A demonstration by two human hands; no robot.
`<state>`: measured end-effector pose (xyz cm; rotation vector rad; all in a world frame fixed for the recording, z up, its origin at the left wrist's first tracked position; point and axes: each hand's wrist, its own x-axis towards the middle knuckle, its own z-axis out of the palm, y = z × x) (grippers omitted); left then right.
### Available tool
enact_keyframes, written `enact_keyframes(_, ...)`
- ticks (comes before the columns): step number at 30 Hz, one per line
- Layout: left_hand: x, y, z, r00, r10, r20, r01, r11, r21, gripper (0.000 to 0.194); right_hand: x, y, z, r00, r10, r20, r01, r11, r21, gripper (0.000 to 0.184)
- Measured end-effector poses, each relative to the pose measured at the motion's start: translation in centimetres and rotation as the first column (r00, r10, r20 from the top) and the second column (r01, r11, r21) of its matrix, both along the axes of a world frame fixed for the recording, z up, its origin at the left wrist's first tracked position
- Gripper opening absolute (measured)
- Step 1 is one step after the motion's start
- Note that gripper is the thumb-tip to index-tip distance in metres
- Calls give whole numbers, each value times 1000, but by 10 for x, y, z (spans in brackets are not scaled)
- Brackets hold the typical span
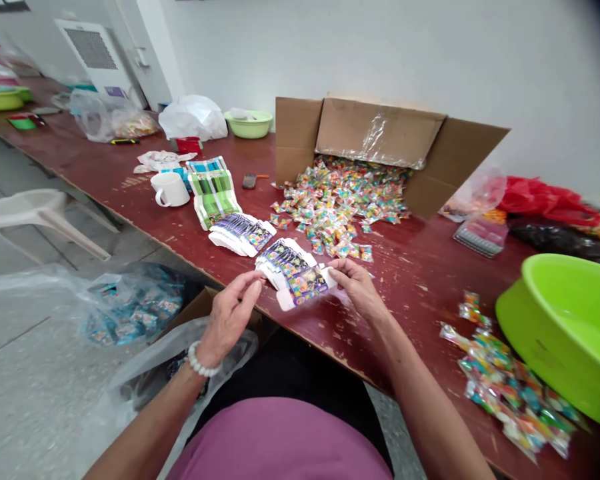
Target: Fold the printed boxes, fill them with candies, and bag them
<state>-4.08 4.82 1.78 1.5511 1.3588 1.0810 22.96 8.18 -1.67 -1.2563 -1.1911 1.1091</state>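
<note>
My right hand (360,287) pinches the white end flap of a purple printed carton (307,283), a flat-looking small box, over the table's front edge. To the left, my left hand (233,313) wears a white bead bracelet. Its thumb and forefinger are a little apart, with nothing seen between them, near a fanned stack of like cartons (283,260). Another fanned stack of purple cartons (243,233) lies further left, next to green printed sheets (213,193). Beyond my hands, a heap of small wrapped candies (345,200) spills from a cardboard box (380,130) lying on its side.
On the red table (405,300), a green basin (545,320) stands at the right beside loose candy packets (510,387). A white mug (170,189) sits near the front edge at left. Below are a plastic bag of blue packets (135,313) and a white stool (35,207).
</note>
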Motion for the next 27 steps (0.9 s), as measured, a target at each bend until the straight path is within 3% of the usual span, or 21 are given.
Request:
enact_keyframes(1,6,2,7,992,-89,94,99,989,-108,44,-2,-6,7,999,47,-11,-46,999,14,28)
enact_keyframes(2,13,4,11,959,-184,217,235,943,-235,47,-6,-12,14,994,107,-19,-106,994,30,26)
enact_keyframes(3,19,4,14,895,-268,356,394,848,-353,51,-10,-17,21,984,174,-21,-173,984,49,24)
enact_keyframes(4,24,2,15,807,-324,494,552,711,-436,53,-14,-22,27,970,241,-18,-239,969,65,23)
enact_keyframes(6,33,-4,11,627,-352,695,767,435,-471,55,-23,-32,37,939,344,0,-343,936,80,21)
enact_keyframes(7,36,-8,8,563,-343,752,819,352,-453,56,-27,-35,40,927,376,5,-375,924,78,21)
enact_keyframes(8,38,-12,4,525,-330,785,844,318,-432,56,-30,-39,42,919,394,1,-393,917,73,21)
enact_keyframes(9,39,-17,1,512,-315,799,849,327,-415,55,-33,-42,43,916,402,-11,-400,914,64,21)
enact_keyframes(11,40,-25,-3,536,-287,794,816,418,-400,51,-37,-47,43,917,393,-66,-390,919,50,24)
enact_keyframes(14,41,-31,-2,622,-263,737,722,558,-409,51,-43,-54,37,914,364,-180,-362,931,42,39)
enact_keyframes(17,42,-33,2,709,-272,651,635,647,-422,50,-48,-59,31,913,344,-218,-352,936,3,52)
enact_keyframes(19,43,-33,2,758,-291,583,588,691,-419,49,-50,-62,27,922,332,-199,-341,940,-10,52)
enact_keyframes(21,45,-33,1,776,-306,551,571,711,-409,51,-52,-65,22,949,286,-130,-287,958,12,49)
enact_keyframes(23,46,-33,-3,751,-308,583,594,702,-394,55,-54,-68,17,987,157,33,-160,982,105,52)
enact_keyframes(25,48,-35,-6,713,-295,637,621,687,-377,59,-55,-71,16,975,5,223,-66,962,264,50)
enact_keyframes(27,49,-36,-7,693,-282,663,629,685,-367,62,-54,-74,18,932,-53,359,-96,918,384,41)
